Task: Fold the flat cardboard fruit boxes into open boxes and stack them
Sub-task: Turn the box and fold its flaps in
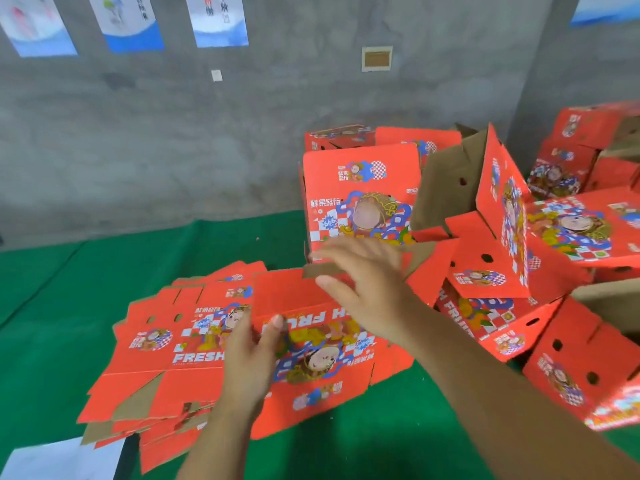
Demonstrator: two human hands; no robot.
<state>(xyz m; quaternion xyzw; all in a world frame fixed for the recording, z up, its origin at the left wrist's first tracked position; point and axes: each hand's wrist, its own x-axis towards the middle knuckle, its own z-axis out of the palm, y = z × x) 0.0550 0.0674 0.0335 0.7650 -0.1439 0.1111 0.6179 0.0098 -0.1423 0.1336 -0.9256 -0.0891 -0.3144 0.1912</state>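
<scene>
A half-raised red cardboard fruit box (311, 344) with cartoon print stands in front of me on the green surface. My left hand (251, 358) grips its left edge, thumb on the printed face. My right hand (367, 285) reaches over its top with fingers spread and straight, touching a brown flap (323, 270) at the box's upper rim. Under and left of this box lies a stack of flat red boxes (156, 368). Folded open boxes (491, 244) are piled behind and to the right.
A green cloth (69, 306) covers the work surface, ending at a grey concrete wall (173, 133) with posters. A white sheet (62, 459) lies at the bottom left. More folded boxes (588, 143) are stacked at the far right.
</scene>
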